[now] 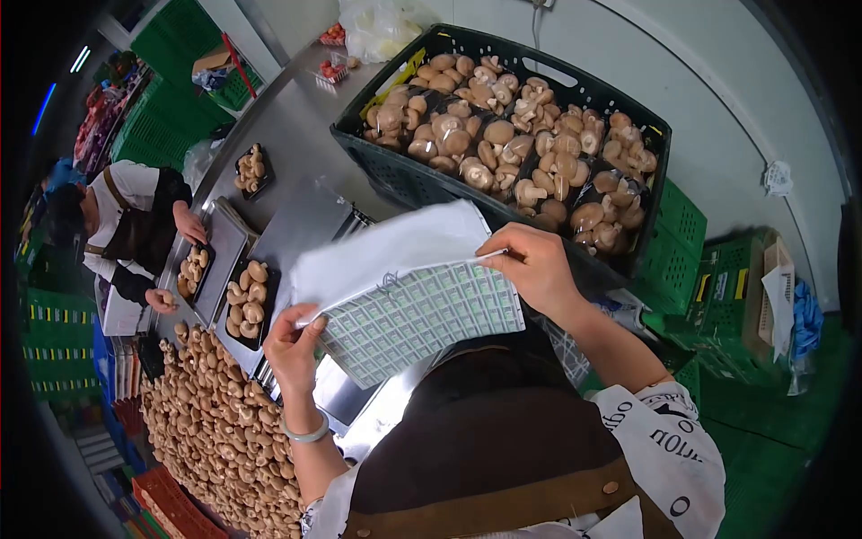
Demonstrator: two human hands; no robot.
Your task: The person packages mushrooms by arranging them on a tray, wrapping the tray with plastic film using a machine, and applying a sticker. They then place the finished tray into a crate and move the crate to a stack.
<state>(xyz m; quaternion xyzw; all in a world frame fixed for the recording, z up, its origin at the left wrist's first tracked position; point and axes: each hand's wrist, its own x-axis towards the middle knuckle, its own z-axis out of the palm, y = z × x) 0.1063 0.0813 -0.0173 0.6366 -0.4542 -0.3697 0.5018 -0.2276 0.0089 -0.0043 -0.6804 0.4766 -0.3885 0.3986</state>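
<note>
A large sheet of small green printed labels (417, 314) is stretched between my two hands, with a plain white part bent back along its top. My left hand (294, 350) pinches its left edge between thumb and fingers. At the upper right corner, my right hand (532, 268) grips the same sheet. Just left of the sheet lies a black tray of mushrooms (249, 301). Behind it stands a dark green crate (395, 166) filled with wrapped packs of mushrooms (503, 135).
A co-worker (135, 225) at the left handles another tray of mushrooms (192, 271). A big heap of loose mushrooms (220, 422) spreads below. One more filled tray (251, 171) sits on the steel table (292, 117). Green crates (718, 287) are stacked at the right.
</note>
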